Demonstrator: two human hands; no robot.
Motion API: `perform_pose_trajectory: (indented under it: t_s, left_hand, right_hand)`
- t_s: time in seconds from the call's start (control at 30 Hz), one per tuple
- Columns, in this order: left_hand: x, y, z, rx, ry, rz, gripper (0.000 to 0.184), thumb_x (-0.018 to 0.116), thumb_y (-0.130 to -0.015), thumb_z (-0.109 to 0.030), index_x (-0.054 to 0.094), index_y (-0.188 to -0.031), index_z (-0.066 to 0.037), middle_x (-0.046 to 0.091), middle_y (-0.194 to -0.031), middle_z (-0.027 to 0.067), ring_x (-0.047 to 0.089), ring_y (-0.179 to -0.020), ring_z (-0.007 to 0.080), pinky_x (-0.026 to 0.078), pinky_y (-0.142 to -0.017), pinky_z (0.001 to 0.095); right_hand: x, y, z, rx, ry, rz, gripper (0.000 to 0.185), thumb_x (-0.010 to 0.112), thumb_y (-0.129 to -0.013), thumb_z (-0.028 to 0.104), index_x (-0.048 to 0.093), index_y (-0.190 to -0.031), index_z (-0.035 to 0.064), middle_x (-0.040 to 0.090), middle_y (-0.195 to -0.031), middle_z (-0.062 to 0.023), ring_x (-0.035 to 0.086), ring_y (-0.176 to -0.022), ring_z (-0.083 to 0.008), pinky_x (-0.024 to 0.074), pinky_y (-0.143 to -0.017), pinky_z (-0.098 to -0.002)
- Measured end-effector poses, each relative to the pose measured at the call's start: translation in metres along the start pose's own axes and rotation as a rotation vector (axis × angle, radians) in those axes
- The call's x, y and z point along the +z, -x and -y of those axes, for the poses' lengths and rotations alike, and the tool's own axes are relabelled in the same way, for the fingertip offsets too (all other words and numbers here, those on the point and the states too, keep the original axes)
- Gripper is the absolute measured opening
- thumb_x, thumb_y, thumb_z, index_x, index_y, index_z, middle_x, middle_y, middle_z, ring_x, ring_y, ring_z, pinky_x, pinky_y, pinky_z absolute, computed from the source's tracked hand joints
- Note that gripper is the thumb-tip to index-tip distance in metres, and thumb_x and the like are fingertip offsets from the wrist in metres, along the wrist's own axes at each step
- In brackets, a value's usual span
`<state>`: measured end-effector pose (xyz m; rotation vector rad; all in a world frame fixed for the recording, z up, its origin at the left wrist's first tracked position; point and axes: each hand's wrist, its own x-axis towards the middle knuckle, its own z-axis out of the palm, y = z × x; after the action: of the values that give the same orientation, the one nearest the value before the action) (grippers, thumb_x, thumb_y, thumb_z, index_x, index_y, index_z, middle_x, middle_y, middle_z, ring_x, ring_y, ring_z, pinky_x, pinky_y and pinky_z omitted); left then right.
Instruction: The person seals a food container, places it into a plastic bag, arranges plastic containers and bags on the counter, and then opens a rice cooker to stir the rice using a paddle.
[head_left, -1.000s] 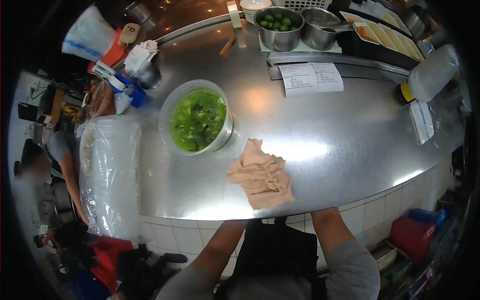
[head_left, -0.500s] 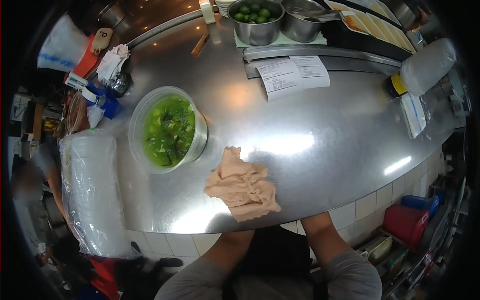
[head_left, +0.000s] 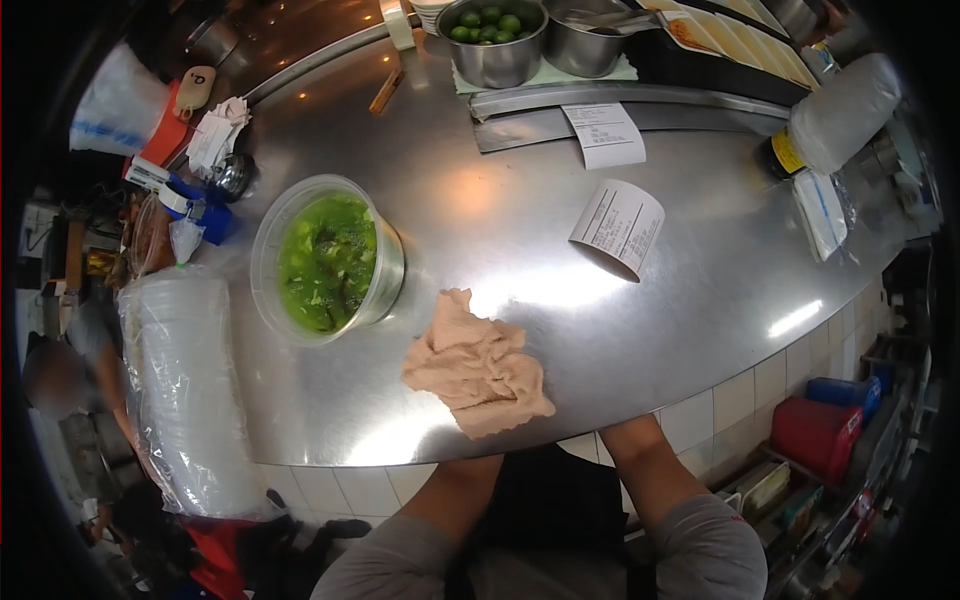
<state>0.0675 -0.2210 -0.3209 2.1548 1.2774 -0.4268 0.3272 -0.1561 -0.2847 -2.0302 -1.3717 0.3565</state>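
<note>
My left hand and right hand are hidden below the counter's front edge, so I cannot tell how open they are or what they hold. Nearest them, the crumpled peach-coloured cloth lies on the brushed stainless-steel counter. Left of it stands the round clear plastic container of green soup; beyond, right, a curled white paper receipt lies.

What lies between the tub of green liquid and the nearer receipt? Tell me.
The head view shows only bare, shiny counter between the tub and the nearer receipt.
</note>
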Motion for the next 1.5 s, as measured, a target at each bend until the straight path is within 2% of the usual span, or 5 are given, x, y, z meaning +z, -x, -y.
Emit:
perform_pose_trajectory:
  t_s: [0.27,0.77,1.2,1.37,1.5]
  left_hand:
    - [-0.106,0.090,-0.098,0.867,1.168,0.640,0.020,0.062,-0.080,-0.017,0.060,-0.098,-0.007,0.061,-0.087,0.0104,0.059,-0.087,0.0213,0.047,-0.076,0.0305]
    - [-0.323,-0.105,-0.161,0.423,0.477,-1.180,0.035,0.046,-0.081,0.003,0.052,-0.115,-0.004,0.050,-0.089,0.0164,0.053,-0.076,0.0250,0.044,-0.067,0.0339]
    - [-0.332,-0.065,-0.168,0.289,0.295,-1.120,0.027,0.038,-0.090,-0.013,0.050,-0.111,-0.001,0.052,-0.091,0.0174,0.054,-0.082,0.0316,0.041,-0.073,0.0377]
    - [-0.191,0.095,-0.144,0.562,0.477,0.422,0.018,0.047,-0.081,-0.012,0.057,-0.094,-0.005,0.060,-0.093,0.0171,0.058,-0.088,0.0343,0.045,-0.077,0.0399]
    - [-0.059,0.016,-0.081,0.267,0.461,-0.265,0.014,0.048,-0.078,-0.007,0.057,-0.087,0.000,0.057,-0.086,0.0191,0.054,-0.087,0.0326,0.042,-0.077,0.0399]
  right_hand:
    - [-0.004,0.010,0.003,0.006,-0.021,0.007,0.035,0.055,-0.077,0.005,0.052,-0.112,0.0026,0.049,-0.116,-0.0200,0.042,-0.111,-0.0382,0.0307,-0.096,-0.0420]
    - [-0.017,0.020,0.007,-0.002,-0.053,0.011,0.036,0.054,-0.077,0.004,0.052,-0.113,0.0028,0.048,-0.117,-0.0202,0.041,-0.112,-0.0387,0.0298,-0.097,-0.0424]
    - [-0.019,0.011,0.004,-0.010,-0.060,0.022,0.037,0.053,-0.076,0.003,0.051,-0.113,0.0030,0.047,-0.118,-0.0204,0.040,-0.113,-0.0392,0.0290,-0.097,-0.0428]
    - [-0.020,0.001,0.001,-0.009,-0.062,0.018,0.038,0.053,-0.076,0.003,0.051,-0.114,0.0031,0.047,-0.119,-0.0205,0.039,-0.113,-0.0393,0.0287,-0.097,-0.0430]
    - [-0.020,-0.004,-0.002,-0.020,-0.058,0.016,0.038,0.053,-0.076,0.003,0.051,-0.114,0.0031,0.047,-0.119,-0.0205,0.039,-0.113,-0.0394,0.0284,-0.098,-0.0431]
